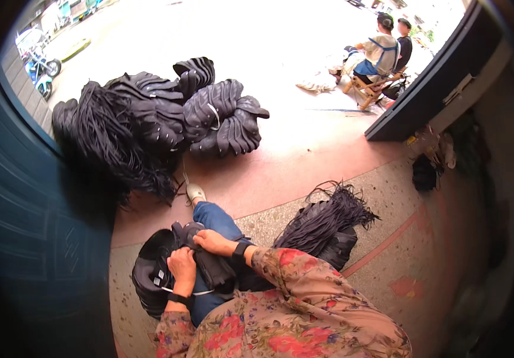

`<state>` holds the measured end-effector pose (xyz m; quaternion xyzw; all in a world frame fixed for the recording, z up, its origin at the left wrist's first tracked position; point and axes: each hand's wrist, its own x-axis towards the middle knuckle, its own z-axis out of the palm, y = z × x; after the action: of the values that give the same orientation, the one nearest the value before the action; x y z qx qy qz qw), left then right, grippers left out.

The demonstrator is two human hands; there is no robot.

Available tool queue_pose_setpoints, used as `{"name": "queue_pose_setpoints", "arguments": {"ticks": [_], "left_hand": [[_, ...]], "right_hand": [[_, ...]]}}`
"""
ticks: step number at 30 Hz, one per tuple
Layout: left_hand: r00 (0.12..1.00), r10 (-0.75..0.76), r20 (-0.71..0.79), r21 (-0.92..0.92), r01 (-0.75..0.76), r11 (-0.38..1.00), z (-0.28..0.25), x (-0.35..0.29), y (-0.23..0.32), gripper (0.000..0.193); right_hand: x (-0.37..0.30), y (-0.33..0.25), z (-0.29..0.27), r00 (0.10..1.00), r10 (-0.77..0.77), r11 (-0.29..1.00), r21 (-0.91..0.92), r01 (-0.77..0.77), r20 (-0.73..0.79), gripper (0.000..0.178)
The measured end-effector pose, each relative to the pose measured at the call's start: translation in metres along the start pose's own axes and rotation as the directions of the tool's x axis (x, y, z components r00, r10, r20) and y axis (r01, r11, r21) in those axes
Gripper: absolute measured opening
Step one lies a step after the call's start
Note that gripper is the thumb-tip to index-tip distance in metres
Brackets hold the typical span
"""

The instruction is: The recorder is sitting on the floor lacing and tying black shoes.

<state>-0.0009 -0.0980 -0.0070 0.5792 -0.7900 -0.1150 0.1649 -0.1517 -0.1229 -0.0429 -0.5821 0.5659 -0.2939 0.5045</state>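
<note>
Pinching a matte black piece (215,271) at its upper end, over the denim-clad leg (218,219), the left hand (183,265) and right hand (214,243) have nearly closed, curled fingers; a curved, nested black stack (145,274) rests beside the left hand, and thin, stringy strips (321,224) drape over a glossy bundle (337,249) on speckled floor (269,216)

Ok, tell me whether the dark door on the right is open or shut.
Open: the dark door stands swung aside, and a seated person shows outside, past its edge.
</note>
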Motion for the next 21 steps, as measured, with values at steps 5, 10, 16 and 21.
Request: {"name": "queue_pose_setpoints", "arguments": {"ticks": [5, 10, 16, 21], "left_hand": [[0.981, 0.066, 0.181, 0.147, -0.094, 0.985, -0.014, -0.012, 0.018, 0.033], [0.903, -0.049, 0.426, 0.024, 0.043, 0.999, -0.01, -0.004, 0.008, 0.05], [0.773, -0.135, 0.62, -0.046, 0.208, 0.977, -0.011, 0.005, -0.004, 0.052], [0.82, -0.107, 0.562, -0.067, 0.175, 0.982, -0.014, -0.001, -0.003, 0.044]], "right_hand": [[-0.014, -0.013, -0.008, 0.999, -0.034, 0.994, -0.107, 0.032, -0.023, 0.029], [-0.031, -0.029, -0.001, 0.983, 0.061, 0.952, -0.307, -0.006, 0.171, 0.022], [-0.039, -0.019, 0.016, 0.961, -0.274, 0.807, -0.536, 0.248, 0.032, 0.013], [-0.037, -0.022, 0.02, 0.924, -0.377, 0.713, -0.616, 0.334, 0.065, 0.013]]}}
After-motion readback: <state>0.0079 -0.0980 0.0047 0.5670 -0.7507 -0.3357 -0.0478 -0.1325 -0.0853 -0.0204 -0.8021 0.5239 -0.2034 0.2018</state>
